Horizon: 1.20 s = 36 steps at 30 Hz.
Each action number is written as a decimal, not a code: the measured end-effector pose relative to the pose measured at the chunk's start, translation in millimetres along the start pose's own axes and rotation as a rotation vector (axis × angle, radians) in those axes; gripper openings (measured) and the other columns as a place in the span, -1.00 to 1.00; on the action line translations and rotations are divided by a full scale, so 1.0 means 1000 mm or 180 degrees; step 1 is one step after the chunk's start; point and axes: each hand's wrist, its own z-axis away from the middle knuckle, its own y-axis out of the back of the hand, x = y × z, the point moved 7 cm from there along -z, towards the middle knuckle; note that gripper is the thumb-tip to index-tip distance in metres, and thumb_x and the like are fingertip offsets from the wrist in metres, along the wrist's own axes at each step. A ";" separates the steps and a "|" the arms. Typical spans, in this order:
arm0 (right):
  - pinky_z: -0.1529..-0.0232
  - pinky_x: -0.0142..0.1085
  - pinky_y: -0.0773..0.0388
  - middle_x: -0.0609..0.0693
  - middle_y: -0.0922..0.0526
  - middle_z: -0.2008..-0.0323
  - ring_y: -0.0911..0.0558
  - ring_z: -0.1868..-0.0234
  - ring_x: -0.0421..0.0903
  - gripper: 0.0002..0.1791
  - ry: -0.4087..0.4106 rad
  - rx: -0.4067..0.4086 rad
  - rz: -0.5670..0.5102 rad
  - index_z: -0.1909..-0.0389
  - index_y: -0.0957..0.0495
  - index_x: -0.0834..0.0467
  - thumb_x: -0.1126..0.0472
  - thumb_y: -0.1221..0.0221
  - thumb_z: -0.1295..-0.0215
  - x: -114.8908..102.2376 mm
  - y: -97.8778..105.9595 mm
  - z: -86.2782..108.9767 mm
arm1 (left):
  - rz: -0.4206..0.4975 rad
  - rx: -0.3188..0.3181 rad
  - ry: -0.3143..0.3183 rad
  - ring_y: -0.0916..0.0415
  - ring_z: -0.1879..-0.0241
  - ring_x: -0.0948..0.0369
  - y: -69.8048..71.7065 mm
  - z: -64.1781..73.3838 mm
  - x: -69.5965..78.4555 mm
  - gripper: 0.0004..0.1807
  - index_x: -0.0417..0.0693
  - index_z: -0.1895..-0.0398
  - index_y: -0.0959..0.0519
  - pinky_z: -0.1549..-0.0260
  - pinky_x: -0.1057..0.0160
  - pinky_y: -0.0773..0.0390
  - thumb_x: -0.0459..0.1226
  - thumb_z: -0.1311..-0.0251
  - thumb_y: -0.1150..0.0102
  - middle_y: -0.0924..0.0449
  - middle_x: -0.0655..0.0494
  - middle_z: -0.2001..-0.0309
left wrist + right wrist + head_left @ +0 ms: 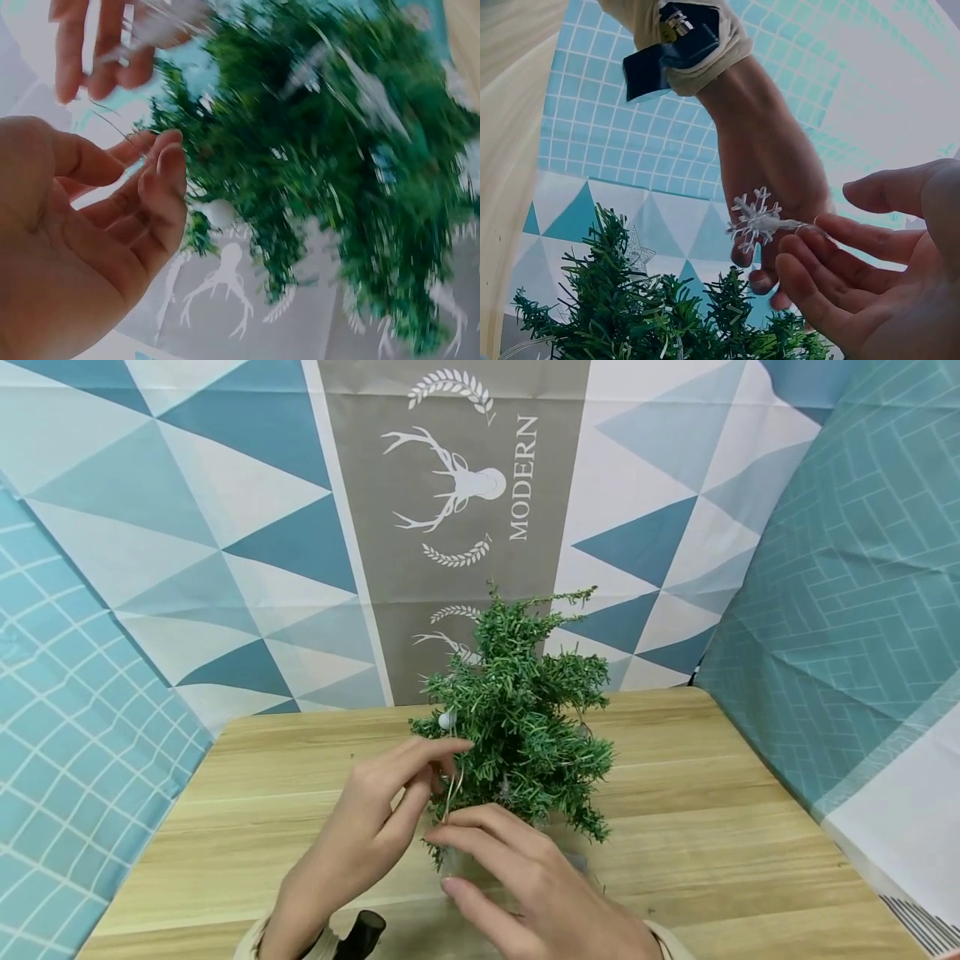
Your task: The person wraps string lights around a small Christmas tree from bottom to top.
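Observation:
A small green artificial tree (517, 718) stands on the wooden table. At its near left side, my left hand (367, 818) pinches a thin wire (120, 127) between thumb and fingertips. My right hand (525, 877) is lower and closer to me, fingers bent toward the same wire. In the right wrist view, a clear snowflake light (757, 220) juts out from between the right fingertips, its stem gripped by the fingers while the thumb stands apart. The wire runs between the two hands. Blurred clear ornaments hang among the branches in the left wrist view.
A white ball (447, 720) hangs on the tree's left side, and a silvery star (637, 251) shows in its branches. The table (735, 827) spreads to both sides. Patterned cloths (225, 527) enclose the back and sides. A black device (363, 935) is strapped at the left wrist.

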 end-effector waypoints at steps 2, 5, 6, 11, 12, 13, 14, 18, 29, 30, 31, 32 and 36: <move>0.09 -0.57 -0.39 -0.10 -0.42 0.00 -0.43 0.04 -0.29 -0.63 0.0031 -0.0007 -0.0008 -0.10 -0.37 0.08 0.25 -0.06 -0.25 -0.001 0.000 -0.001 | -0.0371 0.0087 -0.0051 -0.27 0.49 0.44 -0.001 -0.001 -0.006 -0.59 0.08 -0.06 -0.45 0.51 0.48 -0.35 -0.44 -0.23 0.21 -0.46 0.29 0.25; 0.09 -0.58 -0.38 -0.08 -0.42 0.01 -0.43 0.05 -0.29 -0.63 0.0082 0.0010 0.0051 -0.10 -0.37 0.09 0.25 -0.06 -0.25 -0.002 0.001 -0.003 | -0.0840 0.0271 -0.0085 -0.37 0.31 0.36 0.002 -0.003 -0.014 -0.59 -0.08 -0.09 -0.43 0.40 0.46 -0.42 -0.43 -0.18 0.20 -0.45 0.15 0.07; 0.08 -0.58 -0.38 -0.08 -0.41 0.00 -0.43 0.04 -0.29 -0.62 0.0066 0.0005 0.0060 -0.11 -0.36 0.08 0.25 -0.06 -0.25 -0.002 0.001 -0.003 | -0.0959 0.0351 -0.0090 -0.39 0.23 0.32 0.003 -0.003 -0.017 -0.58 -0.12 -0.11 -0.41 0.34 0.43 -0.44 -0.43 -0.17 0.20 -0.43 0.10 0.01; 0.08 -0.55 -0.39 -0.12 -0.33 -0.10 -0.39 0.00 -0.30 -0.52 -0.0181 -0.0117 0.0008 -0.21 -0.26 0.00 0.21 -0.05 -0.26 0.001 -0.001 -0.004 | -0.1022 0.0657 -0.0187 -0.37 0.05 0.15 0.013 -0.005 -0.024 -0.53 -0.18 -0.19 -0.32 0.13 0.33 -0.41 -0.44 -0.17 0.17 -0.43 -0.01 0.00; 0.08 -0.54 -0.40 -0.14 -0.30 -0.12 -0.39 -0.01 -0.30 -0.51 -0.0246 -0.0154 -0.0024 -0.23 -0.23 -0.03 0.20 -0.05 -0.27 0.002 -0.002 -0.003 | -0.0974 0.0657 -0.0203 -0.38 0.08 0.17 0.013 -0.005 -0.024 -0.53 -0.16 -0.20 -0.32 0.16 0.34 -0.40 -0.45 -0.17 0.15 -0.44 0.00 0.01; 0.09 -0.53 -0.41 -0.14 -0.28 -0.14 -0.39 -0.02 -0.29 -0.50 -0.0282 -0.0181 -0.0030 -0.24 -0.21 -0.04 0.20 -0.04 -0.28 0.003 -0.003 -0.003 | -0.0895 0.0627 -0.0216 -0.39 0.11 0.18 0.013 -0.005 -0.025 -0.52 -0.13 -0.20 -0.32 0.18 0.35 -0.40 -0.45 -0.17 0.14 -0.46 0.02 0.03; 0.09 -0.52 -0.41 -0.14 -0.27 -0.15 -0.39 -0.02 -0.29 -0.49 -0.0306 -0.0206 -0.0041 -0.24 -0.20 -0.04 0.20 -0.04 -0.28 0.004 -0.003 -0.003 | -0.0794 0.0569 -0.0220 -0.41 0.13 0.19 0.012 -0.005 -0.026 -0.52 -0.09 -0.20 -0.32 0.21 0.36 -0.40 -0.46 -0.17 0.12 -0.48 0.05 0.06; 0.09 -0.50 -0.42 -0.17 -0.24 -0.17 -0.38 -0.03 -0.28 -0.49 -0.0414 -0.0271 -0.0085 -0.25 -0.18 -0.08 0.17 -0.02 -0.30 0.007 -0.006 -0.003 | -0.0373 0.0347 -0.0214 -0.46 0.24 0.27 0.008 -0.005 -0.031 -0.57 -0.05 -0.12 -0.38 0.27 0.43 -0.44 -0.47 -0.16 0.06 -0.52 0.15 0.17; 0.08 -0.58 -0.37 -0.09 -0.30 -0.13 -0.42 -0.01 -0.26 -0.50 -0.0141 -0.0113 0.0014 -0.24 -0.22 0.03 0.22 -0.04 -0.27 0.006 -0.008 -0.002 | 0.0305 0.0361 -0.0189 -0.51 0.17 0.20 0.014 -0.012 -0.034 -0.66 -0.10 -0.01 -0.49 0.20 0.38 -0.49 -0.50 -0.20 0.08 -0.55 0.12 0.08; 0.07 -0.56 -0.38 -0.07 -0.31 -0.12 -0.42 -0.01 -0.26 -0.50 -0.0095 -0.0066 0.0024 -0.23 -0.23 0.06 0.23 -0.05 -0.26 0.005 -0.007 -0.003 | 0.0292 0.0428 -0.0153 -0.51 0.17 0.20 0.017 -0.012 -0.033 -0.65 -0.10 -0.03 -0.48 0.20 0.37 -0.49 -0.50 -0.21 0.09 -0.55 0.12 0.07; 0.05 -0.52 -0.40 -0.03 -0.33 -0.11 -0.43 -0.01 -0.23 -0.50 -0.0032 -0.0011 0.0043 -0.23 -0.23 0.10 0.25 -0.05 -0.25 0.005 -0.006 -0.004 | 0.0259 0.0514 -0.0121 -0.51 0.20 0.20 0.020 -0.013 -0.033 -0.64 -0.09 -0.04 -0.48 0.23 0.38 -0.48 -0.49 -0.21 0.10 -0.54 0.13 0.06; 0.04 -0.51 -0.40 -0.03 -0.32 -0.12 -0.42 -0.02 -0.24 -0.49 -0.0055 0.0019 0.0033 -0.23 -0.23 0.10 0.25 -0.05 -0.25 0.006 -0.005 -0.004 | 0.0220 0.0603 -0.0100 -0.50 0.23 0.21 0.023 -0.013 -0.033 -0.63 -0.08 -0.06 -0.47 0.25 0.39 -0.47 -0.49 -0.21 0.11 -0.54 0.13 0.07; 0.09 -0.50 -0.43 -0.06 -0.32 -0.12 -0.44 0.04 -0.28 -0.48 -0.0244 0.0162 0.0072 -0.24 -0.23 0.06 0.26 -0.06 -0.24 0.011 -0.001 -0.004 | -0.0055 0.0838 -0.0117 -0.43 0.32 0.28 0.027 -0.014 -0.034 -0.61 -0.11 -0.08 -0.46 0.32 0.42 -0.43 -0.50 -0.20 0.12 -0.55 0.16 0.16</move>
